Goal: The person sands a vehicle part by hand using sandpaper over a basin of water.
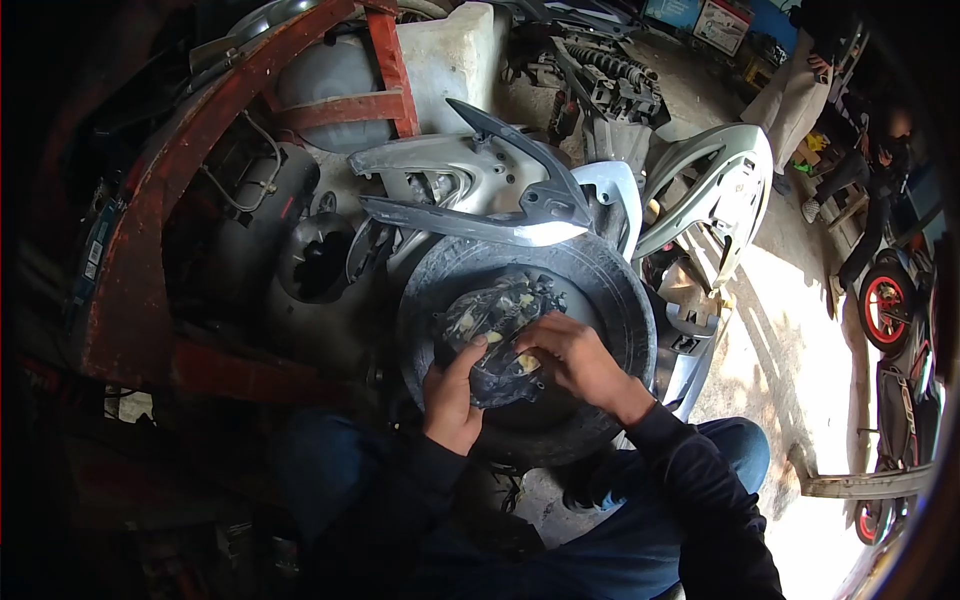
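A dark, grimy rounded plastic part (500, 315) with yellowish and pale patches is held over a wide black tyre-like ring (425, 290). My left hand (456, 398) grips its near left edge, thumb on top and fingers hidden underneath. My right hand (575, 360) is bent over the part's right side, its fingertips pressed together on the surface by a yellowish patch. Whatever those fingertips may pinch is too small to make out. Just beyond the part, a grey angular fairing piece (470, 222) lies across the far rim of the ring.
A red metal frame (125, 270) and a dark cylindrical tank (265, 205) stand at left. Pale body panels (730, 190) and a shock absorber spring (615, 65) lie beyond. At right are a motorbike with a red-rimmed wheel (887, 308), a wooden plank (865, 484) and people farther back.
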{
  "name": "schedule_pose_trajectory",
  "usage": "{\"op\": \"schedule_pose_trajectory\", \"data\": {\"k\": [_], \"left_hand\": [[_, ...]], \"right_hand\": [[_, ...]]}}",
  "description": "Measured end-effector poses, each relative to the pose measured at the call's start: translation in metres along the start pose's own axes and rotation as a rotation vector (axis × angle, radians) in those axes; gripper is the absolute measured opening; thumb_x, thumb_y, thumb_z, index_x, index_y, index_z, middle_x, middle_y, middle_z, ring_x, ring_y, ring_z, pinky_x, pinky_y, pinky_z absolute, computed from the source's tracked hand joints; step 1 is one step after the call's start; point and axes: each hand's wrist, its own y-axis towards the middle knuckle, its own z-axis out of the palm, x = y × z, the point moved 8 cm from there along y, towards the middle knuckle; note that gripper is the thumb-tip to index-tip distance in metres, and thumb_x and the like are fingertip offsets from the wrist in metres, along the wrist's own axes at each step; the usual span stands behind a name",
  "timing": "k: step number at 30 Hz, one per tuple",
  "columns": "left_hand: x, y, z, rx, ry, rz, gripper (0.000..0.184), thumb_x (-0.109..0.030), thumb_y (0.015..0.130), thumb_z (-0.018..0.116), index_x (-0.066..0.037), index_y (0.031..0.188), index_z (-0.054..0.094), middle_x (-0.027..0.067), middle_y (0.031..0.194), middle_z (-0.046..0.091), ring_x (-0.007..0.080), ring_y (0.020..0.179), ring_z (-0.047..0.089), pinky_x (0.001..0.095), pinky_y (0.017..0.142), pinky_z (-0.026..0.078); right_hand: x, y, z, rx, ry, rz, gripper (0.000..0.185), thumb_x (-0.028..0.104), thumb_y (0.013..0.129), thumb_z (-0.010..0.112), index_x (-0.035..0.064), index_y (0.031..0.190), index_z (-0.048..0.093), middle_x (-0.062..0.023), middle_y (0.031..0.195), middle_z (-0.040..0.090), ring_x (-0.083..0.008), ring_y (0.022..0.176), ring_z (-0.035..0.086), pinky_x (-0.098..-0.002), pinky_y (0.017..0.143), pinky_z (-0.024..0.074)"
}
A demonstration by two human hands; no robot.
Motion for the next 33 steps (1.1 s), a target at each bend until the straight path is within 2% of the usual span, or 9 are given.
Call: {"op": "schedule_pose_trajectory", "data": {"k": [7, 9, 13, 15, 17, 23, 27, 29, 33], "left_hand": [[0.001, 0.003, 0.000, 0.032, -0.005, 0.023, 0.037, -0.004, 0.088, 0.075, -0.001, 0.122, 0.063, 0.0103, 0.115, 0.069, 0.0211, 0.099, 0.070, 0.0344, 0.086, 0.058], [0.000, -0.001, 0.004, 0.033, -0.026, 0.019, 0.037, -0.004, 0.088, 0.075, -0.001, 0.122, 0.062, 0.0101, 0.115, 0.069, 0.0208, 0.101, 0.070, 0.0343, 0.086, 0.058], [0.001, 0.003, 0.001, 0.045, -0.017, 0.034, 0.036, -0.004, 0.088, 0.074, -0.001, 0.122, 0.062, 0.0099, 0.115, 0.069, 0.0206, 0.101, 0.069, 0.0341, 0.086, 0.058], [-0.001, 0.000, 0.004, 0.036, -0.020, 0.037, 0.035, -0.004, 0.088, 0.074, -0.001, 0.121, 0.063, 0.0098, 0.114, 0.070, 0.0205, 0.100, 0.070, 0.0337, 0.085, 0.058], [-0.001, 0.004, 0.000, 0.036, -0.023, 0.040, 0.035, -0.004, 0.088, 0.074, -0.001, 0.121, 0.063, 0.0098, 0.114, 0.069, 0.0205, 0.100, 0.070, 0.0338, 0.086, 0.058], [0.001, 0.001, 0.001, 0.020, -0.023, 0.025, 0.035, -0.003, 0.088, 0.074, -0.001, 0.121, 0.063, 0.0096, 0.113, 0.069, 0.0207, 0.100, 0.070, 0.0339, 0.085, 0.058], [0.002, 0.004, -0.002, 0.034, -0.022, 0.005, 0.036, -0.003, 0.088, 0.074, -0.001, 0.122, 0.062, 0.0098, 0.114, 0.069, 0.0207, 0.100, 0.070, 0.0342, 0.085, 0.059], [0.001, 0.001, 0.000, 0.023, -0.020, 0.022, 0.035, -0.004, 0.088, 0.074, -0.001, 0.121, 0.063, 0.0098, 0.114, 0.069, 0.0207, 0.100, 0.070, 0.0343, 0.085, 0.059], [0.002, 0.003, -0.003, 0.023, -0.012, 0.010, 0.036, -0.004, 0.088, 0.075, -0.001, 0.121, 0.062, 0.0101, 0.115, 0.069, 0.0207, 0.101, 0.070, 0.0342, 0.085, 0.059]], "right_hand": [[0.002, -0.004, 0.000, -0.018, 0.034, -0.019, 0.027, -0.005, 0.074, 0.069, 0.0026, 0.100, 0.068, -0.0122, 0.103, 0.068, -0.0353, 0.101, 0.063, -0.0431, 0.089, 0.0523], [-0.013, -0.004, -0.003, -0.012, -0.077, 0.032, 0.026, -0.004, 0.074, 0.070, 0.0026, 0.100, 0.069, -0.0123, 0.103, 0.068, -0.0355, 0.101, 0.063, -0.0432, 0.088, 0.0525], [0.010, -0.004, 0.001, -0.021, 0.010, -0.017, 0.027, -0.004, 0.074, 0.071, 0.0027, 0.100, 0.069, -0.0124, 0.101, 0.068, -0.0362, 0.100, 0.063, -0.0429, 0.088, 0.0527], [-0.003, -0.006, 0.001, -0.034, -0.041, 0.006, 0.028, -0.005, 0.073, 0.070, 0.0027, 0.101, 0.069, -0.0122, 0.102, 0.068, -0.0358, 0.101, 0.063, -0.0421, 0.089, 0.0525], [-0.002, -0.004, -0.002, -0.020, -0.042, 0.034, 0.030, -0.010, 0.073, 0.066, 0.0019, 0.100, 0.068, -0.0124, 0.104, 0.068, -0.0359, 0.102, 0.063, -0.0426, 0.091, 0.0511], [-0.004, 0.001, -0.001, 0.011, -0.028, 0.060, 0.031, -0.010, 0.072, 0.067, 0.0021, 0.101, 0.068, -0.0118, 0.104, 0.068, -0.0354, 0.102, 0.063, -0.0425, 0.091, 0.0510], [0.008, 0.000, 0.003, 0.014, 0.019, -0.014, 0.032, -0.010, 0.070, 0.069, 0.0023, 0.100, 0.067, -0.0104, 0.102, 0.067, -0.0339, 0.100, 0.062, -0.0416, 0.089, 0.0510], [-0.011, -0.002, 0.001, 0.000, -0.043, 0.048, 0.032, -0.010, 0.070, 0.069, 0.0025, 0.100, 0.068, -0.0107, 0.102, 0.067, -0.0344, 0.100, 0.062, -0.0419, 0.089, 0.0508], [0.007, -0.001, 0.004, 0.020, 0.028, 0.011, 0.034, -0.011, 0.069, 0.066, 0.0028, 0.101, 0.068, -0.0121, 0.105, 0.068, -0.0364, 0.102, 0.062, -0.0430, 0.090, 0.0505]]}}
